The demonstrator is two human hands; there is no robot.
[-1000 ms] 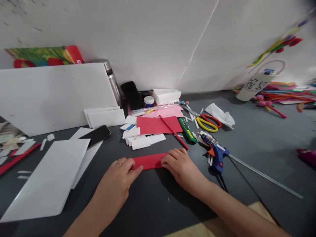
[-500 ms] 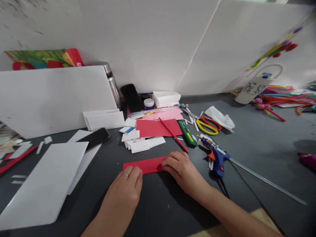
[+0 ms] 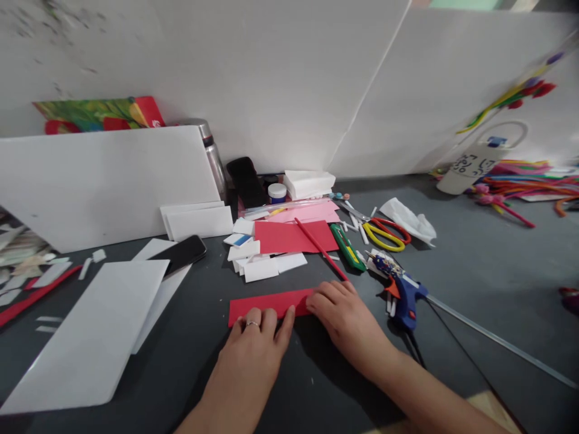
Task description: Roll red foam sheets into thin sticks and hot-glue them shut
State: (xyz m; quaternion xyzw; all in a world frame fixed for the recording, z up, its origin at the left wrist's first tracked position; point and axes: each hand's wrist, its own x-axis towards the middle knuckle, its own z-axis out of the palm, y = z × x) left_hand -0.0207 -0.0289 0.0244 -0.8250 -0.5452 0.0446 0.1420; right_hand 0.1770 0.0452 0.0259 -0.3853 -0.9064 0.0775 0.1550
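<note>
A folded strip of red paper lies lengthwise on the dark table in front of me. My left hand, with a ring on one finger, rests its spread fingertips along the strip's near edge, left of its middle. At the right end, the bent fingers of my right hand are together on the strip; the thumb is hidden underneath. A thin red stick lies behind my right hand across a flat red sheet.
A blue glue gun with a long glue stick lies at right, near a green cutter and scissors. White cards lie behind the strip. White boards and a phone lie at left.
My left hand has slid right along the strip's near edge, and its fingers have spread apart. My right hand stays at the strip's right end. The view has shifted slightly.
</note>
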